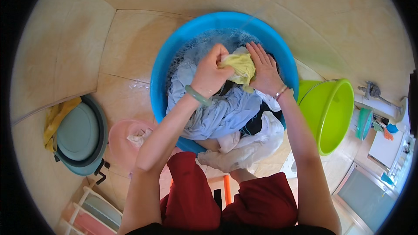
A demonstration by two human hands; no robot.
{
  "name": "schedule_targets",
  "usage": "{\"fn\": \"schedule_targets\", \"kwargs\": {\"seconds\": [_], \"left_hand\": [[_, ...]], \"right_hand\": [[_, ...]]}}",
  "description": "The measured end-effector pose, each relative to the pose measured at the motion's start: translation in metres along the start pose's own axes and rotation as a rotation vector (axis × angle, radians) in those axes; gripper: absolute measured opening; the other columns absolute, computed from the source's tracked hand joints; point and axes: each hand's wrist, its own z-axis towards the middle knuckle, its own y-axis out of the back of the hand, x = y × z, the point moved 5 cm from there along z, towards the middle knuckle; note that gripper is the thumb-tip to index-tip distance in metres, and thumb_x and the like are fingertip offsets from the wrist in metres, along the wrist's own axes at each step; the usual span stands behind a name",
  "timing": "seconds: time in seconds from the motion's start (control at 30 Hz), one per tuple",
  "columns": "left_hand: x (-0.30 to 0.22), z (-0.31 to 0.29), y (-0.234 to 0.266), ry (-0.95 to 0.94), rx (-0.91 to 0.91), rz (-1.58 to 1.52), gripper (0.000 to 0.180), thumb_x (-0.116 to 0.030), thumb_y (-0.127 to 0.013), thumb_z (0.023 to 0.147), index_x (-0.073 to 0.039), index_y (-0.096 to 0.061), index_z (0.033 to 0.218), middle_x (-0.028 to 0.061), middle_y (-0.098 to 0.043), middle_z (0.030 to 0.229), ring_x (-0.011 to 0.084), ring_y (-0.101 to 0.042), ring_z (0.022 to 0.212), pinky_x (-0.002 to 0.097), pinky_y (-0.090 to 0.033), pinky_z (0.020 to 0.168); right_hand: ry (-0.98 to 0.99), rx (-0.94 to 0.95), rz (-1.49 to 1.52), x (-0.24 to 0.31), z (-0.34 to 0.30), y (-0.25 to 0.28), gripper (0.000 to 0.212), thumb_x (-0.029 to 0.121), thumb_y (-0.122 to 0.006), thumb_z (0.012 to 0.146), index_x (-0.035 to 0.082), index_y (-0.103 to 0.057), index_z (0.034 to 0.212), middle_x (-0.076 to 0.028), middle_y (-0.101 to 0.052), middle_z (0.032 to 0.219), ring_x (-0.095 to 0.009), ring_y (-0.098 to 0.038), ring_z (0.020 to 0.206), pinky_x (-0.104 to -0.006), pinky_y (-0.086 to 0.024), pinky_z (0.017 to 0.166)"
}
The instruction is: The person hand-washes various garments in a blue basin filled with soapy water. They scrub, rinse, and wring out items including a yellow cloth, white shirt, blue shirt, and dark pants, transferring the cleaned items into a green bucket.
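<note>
A wide blue basin (pixel 159 89) holds soapy water and a heap of wet laundry. My left hand (pixel 212 72), with a green bangle at its wrist, is closed on a bunched yellow cloth (pixel 242 66) above the far part of the heap. Against the cloth's right side rests my right hand (pixel 265 73), its fingers stretched out and its thumb hidden. Nearer to me lie light blue-grey fabric (pixel 226 111), some black fabric and a white garment (pixel 261 141) that hangs over the basin's near rim.
A lime-green bucket (pixel 337 117) lies tilted to the right of the basin. On the left are a pink basin (pixel 119 141) with a pale cloth in it and stacked grey-green basins (pixel 78 128) with a mustard cloth (pixel 58 117). Tiled walls close in behind.
</note>
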Motion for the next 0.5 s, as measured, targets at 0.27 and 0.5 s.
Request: {"fn": "schedule_targets", "kwargs": {"seconds": [0.27, 0.5], "left_hand": [[0.000, 0.020, 0.067, -0.020, -0.328, -0.318, 0.025, 0.010, -0.051, 0.078, -0.003, -0.048, 0.099, 0.0011, -0.055, 0.085, 0.0059, -0.052, 0.075, 0.0214, -0.043, 0.064], [0.059, 0.014, 0.025, -0.142, -0.355, 0.247, 0.058, 0.001, -0.057, 0.083, -0.013, -0.041, 0.136, 0.0249, -0.047, 0.127, 0.0352, -0.059, 0.106, 0.0386, -0.048, 0.090]], "right_hand": [[-0.165, 0.009, 0.601, -0.044, 0.025, -0.034, 0.060, 0.031, -0.083, 0.069, 0.005, -0.061, 0.119, -0.012, -0.058, 0.129, -0.023, -0.050, 0.124, -0.0386, -0.040, 0.101], [-0.143, -0.323, 0.715, -0.020, 0.024, -0.033, 0.094, 0.027, -0.083, 0.071, 0.004, -0.029, 0.144, -0.022, -0.047, 0.135, -0.029, -0.058, 0.111, -0.0376, -0.048, 0.093]]}}
